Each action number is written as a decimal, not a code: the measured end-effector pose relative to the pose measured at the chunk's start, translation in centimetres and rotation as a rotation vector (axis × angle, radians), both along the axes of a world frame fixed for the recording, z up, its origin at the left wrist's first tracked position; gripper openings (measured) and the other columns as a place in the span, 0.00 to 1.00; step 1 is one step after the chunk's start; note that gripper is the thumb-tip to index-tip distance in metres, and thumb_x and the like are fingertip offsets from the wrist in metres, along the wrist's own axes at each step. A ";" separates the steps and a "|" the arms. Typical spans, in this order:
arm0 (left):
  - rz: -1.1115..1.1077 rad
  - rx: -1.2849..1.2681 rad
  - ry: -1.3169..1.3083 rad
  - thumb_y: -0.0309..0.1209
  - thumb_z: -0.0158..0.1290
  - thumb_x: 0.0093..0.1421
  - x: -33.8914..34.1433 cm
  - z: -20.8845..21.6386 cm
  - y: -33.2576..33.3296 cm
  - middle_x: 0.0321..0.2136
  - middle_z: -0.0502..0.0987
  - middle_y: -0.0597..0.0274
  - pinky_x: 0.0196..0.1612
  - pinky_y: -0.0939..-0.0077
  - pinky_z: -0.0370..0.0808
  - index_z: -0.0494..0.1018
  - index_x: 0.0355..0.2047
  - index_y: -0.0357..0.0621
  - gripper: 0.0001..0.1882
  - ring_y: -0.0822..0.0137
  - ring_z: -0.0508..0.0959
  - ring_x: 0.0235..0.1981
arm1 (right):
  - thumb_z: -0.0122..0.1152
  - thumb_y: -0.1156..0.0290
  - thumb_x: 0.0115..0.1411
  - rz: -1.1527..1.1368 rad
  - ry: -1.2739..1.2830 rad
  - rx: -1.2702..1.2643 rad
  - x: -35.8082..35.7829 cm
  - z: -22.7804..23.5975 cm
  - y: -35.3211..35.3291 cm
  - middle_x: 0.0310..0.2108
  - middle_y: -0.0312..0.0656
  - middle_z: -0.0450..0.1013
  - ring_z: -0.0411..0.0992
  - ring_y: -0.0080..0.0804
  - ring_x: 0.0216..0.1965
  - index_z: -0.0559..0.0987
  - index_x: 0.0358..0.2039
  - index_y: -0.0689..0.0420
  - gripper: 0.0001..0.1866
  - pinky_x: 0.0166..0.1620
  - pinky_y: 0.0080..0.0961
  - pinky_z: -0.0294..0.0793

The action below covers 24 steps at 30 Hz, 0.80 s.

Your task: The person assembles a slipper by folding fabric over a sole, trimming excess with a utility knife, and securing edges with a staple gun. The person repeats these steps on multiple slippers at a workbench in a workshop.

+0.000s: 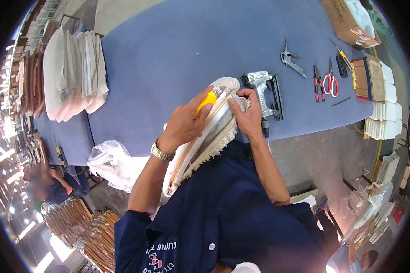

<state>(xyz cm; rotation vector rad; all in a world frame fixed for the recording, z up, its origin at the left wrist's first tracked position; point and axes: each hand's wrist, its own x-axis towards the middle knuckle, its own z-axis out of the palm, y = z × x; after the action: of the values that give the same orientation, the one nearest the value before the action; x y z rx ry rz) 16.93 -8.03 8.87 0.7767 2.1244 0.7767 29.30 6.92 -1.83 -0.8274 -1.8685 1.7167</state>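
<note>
Pads (73, 77) stand in a pale row at the table's (168, 54) far left, and a plastic bag (108, 157) slumps by the near edge. Left grip (183, 123) is closed round a yellow tool (206, 103), fingers lying over the panel (206, 140); the tool's working end is too hidden to name.

The panel lies aslant between the arms, before the shirt (259, 191), its upper end by the table's near edge, its lower end down to the left. It should be fairly light, stiff along its wooden strip (183, 164) and soft where padded, with cloth that probably gives good friction. The surest hold would be round the firm body near either end; the loose fringe (219, 148) looks apt to stretch or fray.

Long and narrow with rounded ends, it shows tan wood, a white band beside it, then grey-beige cloth (219, 129) edged by ragged cream fringe on the right. Right grip (249, 113) pinches the cloth at the upper end. Just beyond lies a silver stapler (261, 88).
</note>
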 end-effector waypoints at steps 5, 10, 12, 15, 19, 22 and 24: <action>0.145 0.095 -0.036 0.41 0.46 0.76 0.5 0.3 -0.7 0.16 0.76 0.65 0.25 0.73 0.77 0.62 0.72 0.52 0.26 0.71 0.79 0.15 | 0.67 0.65 0.65 0.097 -0.014 -0.018 -0.6 -2.0 0.7 0.31 0.36 0.73 0.69 0.23 0.37 0.74 0.39 0.59 0.13 0.43 0.25 0.71; 0.305 0.187 -0.018 0.40 0.48 0.74 -0.6 0.6 -0.8 0.22 0.80 0.60 0.28 0.70 0.79 0.62 0.71 0.49 0.28 0.66 0.81 0.16 | 0.64 0.65 0.65 0.103 -0.098 0.154 -3.9 -0.6 1.5 0.25 0.40 0.70 0.64 0.26 0.27 0.74 0.38 0.60 0.12 0.33 0.30 0.67; 0.351 0.212 0.121 0.38 0.48 0.75 -0.7 1.0 -1.1 0.25 0.79 0.59 0.26 0.73 0.78 0.61 0.72 0.48 0.28 0.71 0.80 0.17 | 0.64 0.63 0.65 0.142 -0.102 0.166 -5.2 0.0 1.7 0.25 0.41 0.70 0.63 0.28 0.26 0.74 0.38 0.60 0.13 0.32 0.31 0.66; 0.363 0.223 0.437 0.39 0.50 0.74 -1.2 -0.9 -1.6 0.31 0.81 0.54 0.30 0.71 0.79 0.61 0.72 0.46 0.29 0.67 0.83 0.22 | 0.65 0.61 0.65 0.216 -0.132 0.170 -6.5 0.7 2.1 0.25 0.42 0.72 0.66 0.28 0.27 0.75 0.38 0.60 0.15 0.34 0.32 0.69; 0.502 0.220 0.345 0.38 0.50 0.73 -1.3 -0.2 -0.6 0.39 0.82 0.48 0.37 0.68 0.81 0.61 0.71 0.43 0.29 0.64 0.86 0.32 | 0.65 0.60 0.65 0.230 -0.024 0.191 -8.2 -0.8 2.5 0.26 0.43 0.75 0.71 0.29 0.30 0.76 0.37 0.61 0.16 0.37 0.32 0.72; 0.636 0.467 0.112 0.37 0.49 0.73 -1.2 0.3 -0.4 0.42 0.83 0.47 0.40 0.69 0.81 0.63 0.70 0.41 0.28 0.66 0.86 0.34 | 0.65 0.59 0.65 0.292 -0.031 0.136 -8.6 0.0 2.0 0.29 0.47 0.78 0.75 0.36 0.33 0.77 0.38 0.61 0.16 0.40 0.36 0.74; 0.616 0.556 0.125 0.36 0.49 0.73 -1.1 -0.3 0.1 0.43 0.84 0.49 0.42 0.68 0.80 0.65 0.68 0.39 0.26 0.66 0.86 0.37 | 0.65 0.59 0.64 0.325 -0.037 0.116 -8.5 0.7 1.9 0.33 0.53 0.80 0.79 0.50 0.35 0.78 0.41 0.61 0.17 0.41 0.42 0.75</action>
<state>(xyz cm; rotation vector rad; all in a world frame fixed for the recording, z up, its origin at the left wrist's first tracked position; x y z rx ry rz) 15.87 -7.96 8.58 0.4279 2.3060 1.7331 20.77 8.81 -1.18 -0.5360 -2.2018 1.7643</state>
